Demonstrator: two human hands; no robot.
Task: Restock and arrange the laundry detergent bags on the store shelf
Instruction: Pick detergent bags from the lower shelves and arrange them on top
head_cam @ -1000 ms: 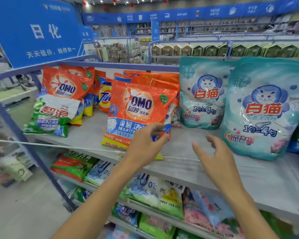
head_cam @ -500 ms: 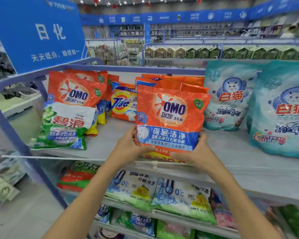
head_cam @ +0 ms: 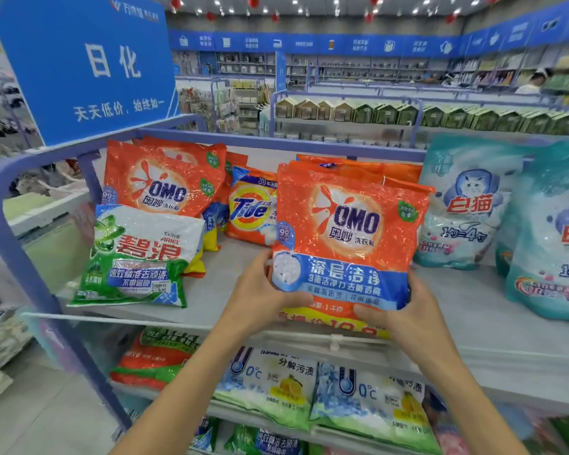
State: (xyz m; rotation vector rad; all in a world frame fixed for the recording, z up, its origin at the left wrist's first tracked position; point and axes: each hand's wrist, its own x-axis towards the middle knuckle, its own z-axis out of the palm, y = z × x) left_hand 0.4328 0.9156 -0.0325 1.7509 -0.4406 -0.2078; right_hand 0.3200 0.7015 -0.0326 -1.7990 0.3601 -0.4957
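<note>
**One OMO bag (head_cam: 349, 244) held, facing unfinished**

You have the bag upright at the front edge of the shelf (head_cam: 473, 310), mid-span. Your left hand (head_cam: 260, 290) curls round its lower left corner, your right hand (head_cam: 408, 310) round the lower right. More orange bags (head_cam: 358, 169) stand behind it. By my reading much remains: the green bag (head_cam: 135, 257) slumps at the left front corner.

- Orange plastic OMO bag (head_cam: 349, 238) upright at grey shelf board's (head_cam: 473, 310) front edge; left hand (head_cam: 260, 290), right hand (head_cam: 404, 310) on its lower corners.
- Green-white Ariel bag (head_cam: 138, 257) left of it; yellow Tide bag (head_cam: 250, 208) behind-left.
- Teal cat-logo pouches (head_cam: 463, 205) right of it.
</note>
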